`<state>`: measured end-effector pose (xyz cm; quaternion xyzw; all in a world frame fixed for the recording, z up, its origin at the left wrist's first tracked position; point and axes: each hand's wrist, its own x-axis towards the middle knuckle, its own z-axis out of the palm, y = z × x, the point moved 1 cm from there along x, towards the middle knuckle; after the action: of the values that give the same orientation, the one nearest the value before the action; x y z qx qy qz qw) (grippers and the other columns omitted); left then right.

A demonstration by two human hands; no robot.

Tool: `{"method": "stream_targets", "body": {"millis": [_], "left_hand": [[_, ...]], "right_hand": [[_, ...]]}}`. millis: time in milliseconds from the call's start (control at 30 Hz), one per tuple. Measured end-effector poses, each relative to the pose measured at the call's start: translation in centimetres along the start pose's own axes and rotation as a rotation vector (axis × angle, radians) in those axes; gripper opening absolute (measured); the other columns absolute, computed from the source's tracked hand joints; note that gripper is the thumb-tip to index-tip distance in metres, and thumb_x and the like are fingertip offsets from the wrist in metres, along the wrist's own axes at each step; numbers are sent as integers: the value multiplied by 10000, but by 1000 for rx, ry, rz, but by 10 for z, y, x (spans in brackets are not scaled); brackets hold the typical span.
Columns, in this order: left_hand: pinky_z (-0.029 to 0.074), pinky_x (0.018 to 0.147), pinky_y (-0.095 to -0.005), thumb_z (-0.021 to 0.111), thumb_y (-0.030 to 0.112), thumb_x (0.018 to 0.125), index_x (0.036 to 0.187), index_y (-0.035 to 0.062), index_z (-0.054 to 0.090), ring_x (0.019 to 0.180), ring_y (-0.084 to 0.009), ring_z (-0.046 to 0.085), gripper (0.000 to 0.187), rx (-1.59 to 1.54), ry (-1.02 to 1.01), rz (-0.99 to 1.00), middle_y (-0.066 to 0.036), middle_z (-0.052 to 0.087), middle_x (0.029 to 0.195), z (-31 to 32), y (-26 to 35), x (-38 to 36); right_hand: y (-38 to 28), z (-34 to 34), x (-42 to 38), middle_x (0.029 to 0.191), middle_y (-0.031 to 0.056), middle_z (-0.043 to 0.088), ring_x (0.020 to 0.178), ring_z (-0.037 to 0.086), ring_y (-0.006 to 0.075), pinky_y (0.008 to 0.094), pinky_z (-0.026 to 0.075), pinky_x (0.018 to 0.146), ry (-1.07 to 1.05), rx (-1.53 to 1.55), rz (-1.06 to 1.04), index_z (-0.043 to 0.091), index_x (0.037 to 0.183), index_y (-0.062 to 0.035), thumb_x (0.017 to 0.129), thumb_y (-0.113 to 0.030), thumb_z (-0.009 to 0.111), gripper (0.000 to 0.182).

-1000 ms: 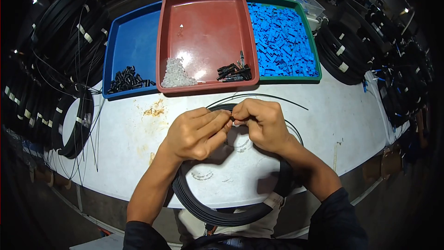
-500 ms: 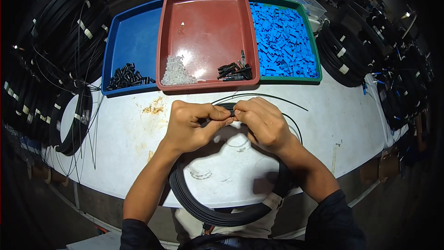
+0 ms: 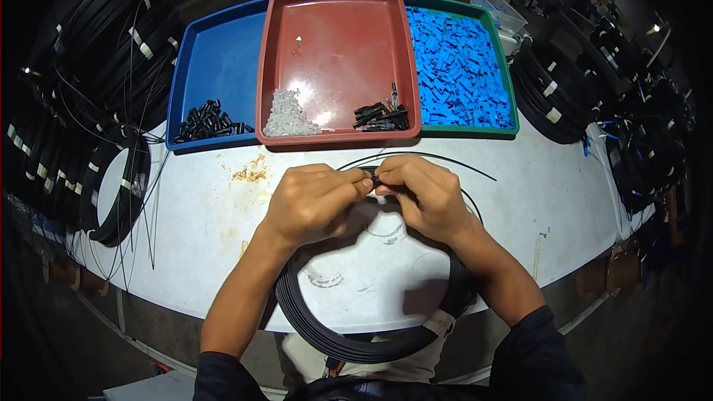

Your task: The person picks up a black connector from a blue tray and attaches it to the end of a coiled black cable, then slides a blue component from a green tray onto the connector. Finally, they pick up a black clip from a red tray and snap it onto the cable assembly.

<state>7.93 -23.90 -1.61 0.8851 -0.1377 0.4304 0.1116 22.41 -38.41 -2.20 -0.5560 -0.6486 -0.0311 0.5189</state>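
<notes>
A coil of black cable (image 3: 316, 330) lies over the front edge of the white table, a pale tape band round its lower right side. At the far side of the coil, my left hand (image 3: 312, 200) and my right hand (image 3: 427, 197) meet fingertip to fingertip. Both are closed in a pinch on a small black piece (image 3: 376, 180), mostly hidden by the fingers; its exact kind does not show. A loose cable end (image 3: 453, 162) curves out behind my right hand.
Behind the hands stand a blue tray (image 3: 223, 37) with black sleeves (image 3: 210, 120), a red tray (image 3: 338, 30) with whitish bits (image 3: 290, 115) and black connectors (image 3: 382, 117), and a green tray (image 3: 494, 132) full of blue parts (image 3: 460, 67). Cable coils (image 3: 115, 208) stack on both sides.
My left hand has rolled over, its back now turned more upward and its fingers folded closer together. My right hand has shifted slightly, still pinching at the same spot.
</notes>
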Motion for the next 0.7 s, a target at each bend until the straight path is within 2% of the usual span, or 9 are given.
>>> {"method": "stream_targets", "body": {"millis": [67,133,200,233,300,467,600,667,700], "left_hand": [[573,599,-299,810,23,686,826,0,721,638,-205,716,167,-104,-20,-119,-99,767,835,2,3,-2],[578,606,-298,804,20,737,811,-2,721,640,-207,718,114,-390,44,-427,-95,765,821,9,4,-3],[584,615,-289,792,9,774,755,-1,706,659,-196,718,89,-423,20,-449,-96,757,838,8,4,-2],[590,624,-290,785,4,756,735,-3,699,688,-197,721,88,-193,-12,-157,-109,752,862,5,2,-2],[602,635,-304,755,9,686,722,-7,690,766,-215,725,76,199,-3,316,-157,735,943,5,6,1],[606,644,-307,750,27,677,734,-3,696,748,-211,726,85,190,-1,315,-153,740,912,2,3,1],[588,601,-288,777,28,769,776,6,736,624,-194,716,47,4,-30,18,-126,766,838,3,2,-1],[585,588,-293,805,22,752,807,-10,757,660,-220,744,79,-340,55,-389,-146,770,823,9,1,-5],[614,666,-290,810,-51,754,809,-54,740,722,-220,767,89,-400,-30,-476,-165,772,825,0,5,4]], "right_hand": [[2,-2,-1,927,160,662,804,670,328,403,547,710,-21,-207,-253,592,883,9,704,121,648,218],[-1,-4,-1,970,156,654,837,664,319,398,545,725,-35,-256,-281,587,881,5,658,96,649,250],[-3,-5,-1,901,166,667,789,679,312,388,555,707,-56,-254,-242,598,865,31,671,136,609,221],[-4,-4,-2,901,166,667,789,679,312,388,555,707,-52,-255,-238,598,865,31,671,136,609,221],[0,-3,-5,808,178,667,729,691,296,377,564,682,-66,111,180,605,841,61,709,176,557,181],[6,0,-4,781,179,663,710,688,299,361,561,668,-25,190,215,608,854,64,795,183,552,145],[5,1,-3,915,150,663,783,662,328,377,543,686,-82,-19,30,599,902,24,774,130,640,171],[4,0,-2,935,144,659,770,652,313,402,533,683,-31,-229,-263,592,867,20,720,81,667,176],[2,-1,-1,945,144,657,776,653,308,404,530,688,-22,-277,-318,589,849,15,687,41,670,183]]}}
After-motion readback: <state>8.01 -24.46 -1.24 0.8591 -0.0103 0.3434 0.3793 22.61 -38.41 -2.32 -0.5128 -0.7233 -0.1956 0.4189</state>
